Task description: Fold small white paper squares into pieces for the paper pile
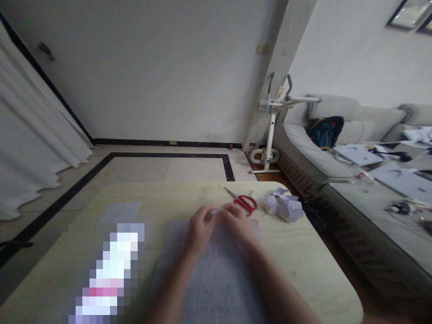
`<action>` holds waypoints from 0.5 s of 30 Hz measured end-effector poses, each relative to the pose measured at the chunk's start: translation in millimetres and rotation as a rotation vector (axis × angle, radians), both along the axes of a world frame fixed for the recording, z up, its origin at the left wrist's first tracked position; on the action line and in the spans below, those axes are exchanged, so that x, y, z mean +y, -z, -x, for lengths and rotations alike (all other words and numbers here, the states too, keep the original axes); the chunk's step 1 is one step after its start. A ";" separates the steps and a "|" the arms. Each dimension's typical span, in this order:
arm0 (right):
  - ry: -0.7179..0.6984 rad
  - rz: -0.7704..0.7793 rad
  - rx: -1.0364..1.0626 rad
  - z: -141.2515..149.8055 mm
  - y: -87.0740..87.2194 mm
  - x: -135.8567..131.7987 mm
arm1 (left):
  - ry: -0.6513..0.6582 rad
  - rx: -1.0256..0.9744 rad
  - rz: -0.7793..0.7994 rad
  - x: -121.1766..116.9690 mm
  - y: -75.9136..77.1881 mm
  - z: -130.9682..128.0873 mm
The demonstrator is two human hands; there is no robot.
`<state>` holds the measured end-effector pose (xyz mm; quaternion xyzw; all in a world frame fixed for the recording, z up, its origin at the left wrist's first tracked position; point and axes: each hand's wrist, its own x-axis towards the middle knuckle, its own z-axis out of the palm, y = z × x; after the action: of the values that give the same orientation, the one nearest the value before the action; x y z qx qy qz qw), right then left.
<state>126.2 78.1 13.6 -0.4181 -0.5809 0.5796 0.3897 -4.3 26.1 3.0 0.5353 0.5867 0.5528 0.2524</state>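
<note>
My left hand point(200, 228) and my right hand point(239, 223) meet above the far end of a large sheet covered in rows of writing point(216, 274). Between their fingertips is a small piece of white paper point(215, 211), pinched from both sides; its exact shape is partly hidden. Just beyond my right hand lies a pair of scissors point(248, 205) with red handles, its blades pointing away to the left. Several crumpled white papers point(289, 209) sit right of the scissors.
The pale wooden table point(303, 270) has rounded corners. On its left lie a plain paper point(120, 210) and a pixelated bright patch point(114, 265). A grey sofa point(367, 202) with a backpack point(326, 132) stands right, near white exercise equipment point(270, 130). A curtain point(30, 126) hangs left.
</note>
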 end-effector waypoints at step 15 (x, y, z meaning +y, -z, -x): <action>0.048 -0.128 -0.090 0.6 0.0 0.9 | 0.022 0.040 0.011 -1.4 -4.4 -0.7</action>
<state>125.6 79.0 13.5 -0.4317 -0.6236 0.5123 0.4028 -3.7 24.6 7.5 0.5513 0.5887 0.5359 0.2495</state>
